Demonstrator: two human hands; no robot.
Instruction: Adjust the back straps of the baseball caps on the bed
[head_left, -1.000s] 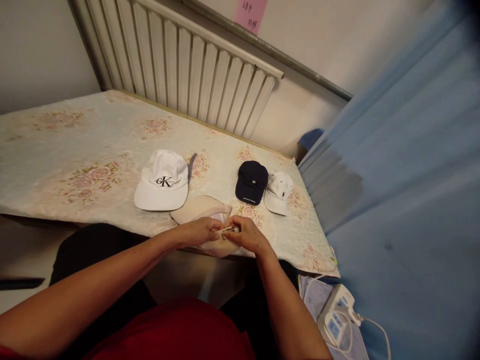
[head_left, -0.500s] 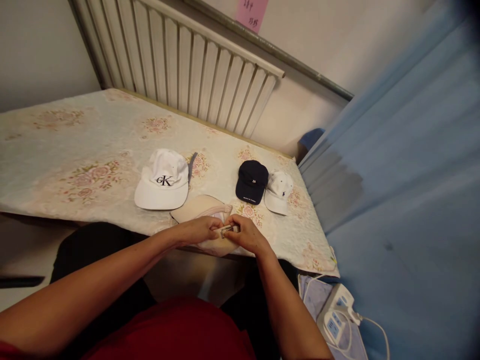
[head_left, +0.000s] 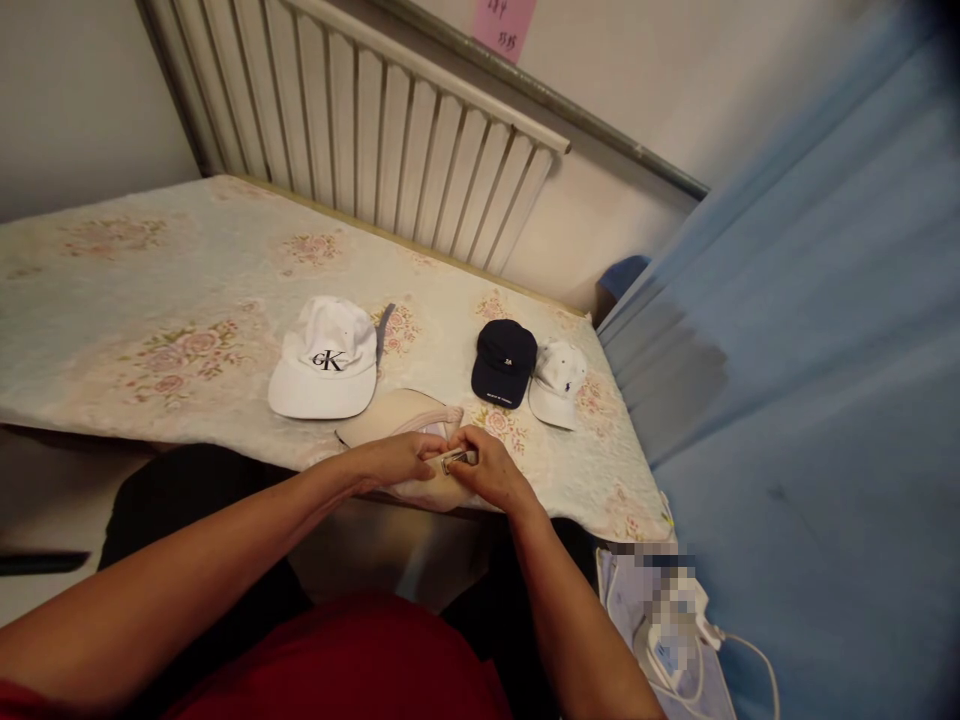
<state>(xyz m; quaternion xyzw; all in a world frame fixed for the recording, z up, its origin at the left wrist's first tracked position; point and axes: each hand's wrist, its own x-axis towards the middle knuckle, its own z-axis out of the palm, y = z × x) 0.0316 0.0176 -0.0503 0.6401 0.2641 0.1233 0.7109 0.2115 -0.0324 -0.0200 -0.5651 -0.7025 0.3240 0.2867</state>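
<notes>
A beige cap (head_left: 390, 415) lies at the near edge of the bed, its inside partly showing. My left hand (head_left: 405, 458) pinches the cap's back strap from the left, fingers closed. From the right, my right hand (head_left: 484, 467) grips the same strap, thumb and fingers closed beside a small metal buckle (head_left: 452, 460). Fingers cover part of the strap. Just beyond on the left sits a white cap (head_left: 326, 360) with black letters on its front. Farther right, a dark navy cap (head_left: 505, 362) touches a smaller white cap (head_left: 557, 382).
A floral bed cover (head_left: 180, 290) spreads under the caps. Behind it a radiator (head_left: 375, 130) runs along the wall. A blue curtain (head_left: 810, 400) hangs on the right. Near my right forearm, a partly blurred white power strip (head_left: 675, 640) with cables lies on a cloth.
Both hands stay at the strap and buckle with barely any shift. The beige cap's brim edge has moved slightly left. The other caps are unmoved.
</notes>
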